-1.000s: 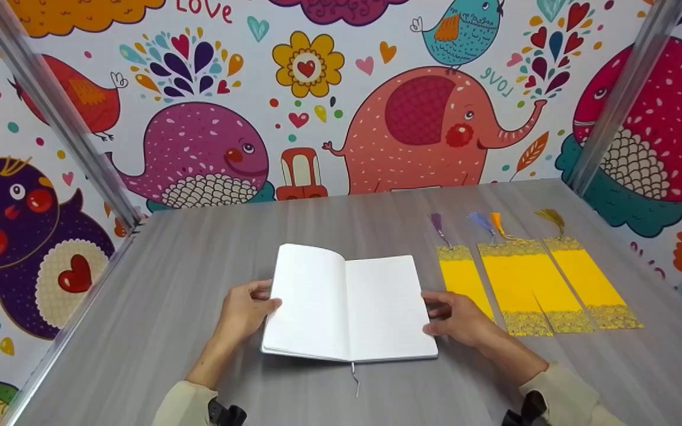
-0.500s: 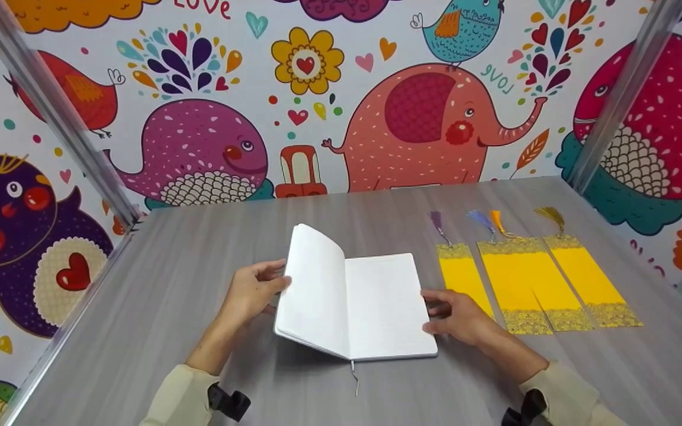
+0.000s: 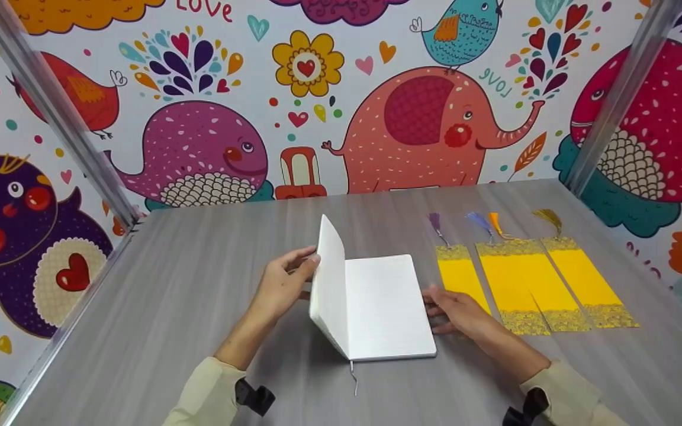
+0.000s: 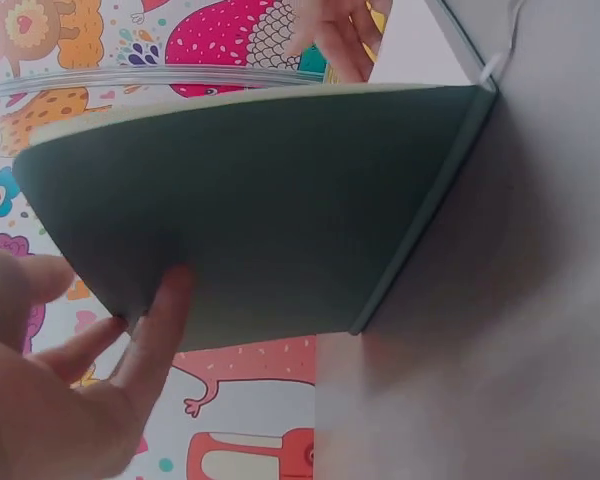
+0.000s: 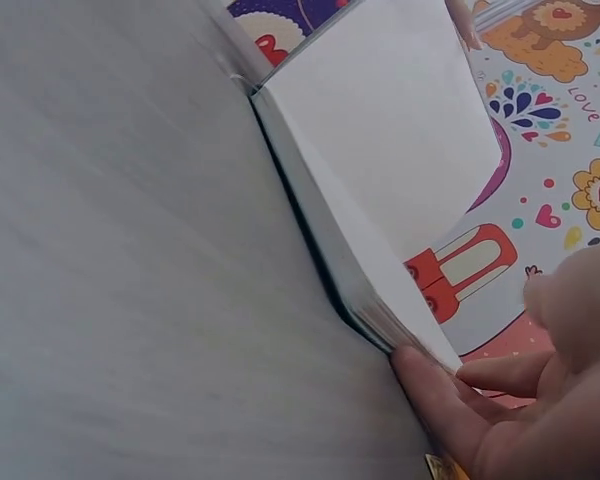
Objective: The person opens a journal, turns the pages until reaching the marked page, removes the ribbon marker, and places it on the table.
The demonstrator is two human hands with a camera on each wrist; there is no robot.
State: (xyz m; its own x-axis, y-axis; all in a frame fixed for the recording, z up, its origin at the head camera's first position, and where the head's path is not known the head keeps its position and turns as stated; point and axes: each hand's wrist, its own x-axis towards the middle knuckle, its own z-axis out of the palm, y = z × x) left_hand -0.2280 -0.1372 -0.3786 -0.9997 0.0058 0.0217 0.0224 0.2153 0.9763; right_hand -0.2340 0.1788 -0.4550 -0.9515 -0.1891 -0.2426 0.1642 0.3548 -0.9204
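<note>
An open notebook with blank-looking white pages lies in front of me, its right half flat on the table. Its left half stands raised steeply, and the dark green cover fills much of the left wrist view. My left hand holds that raised half by its outer edge, thumb on the page side and fingers against the cover. At the right edge my right hand touches the page block with its fingers; its thumb is lifted off the page. A thin ribbon marker hangs from the spine.
Several yellow bookmarks with gold lace ends lie to the right, among them a wide-looking pair and one at the far right. Purple, blue, orange and olive tassels trail behind them. A patterned wall closes the table's back.
My left hand has lifted the notebook's left half from nearly flat to steep, moving right and up. The right thumb has come off the page; the bookmarks have not moved.
</note>
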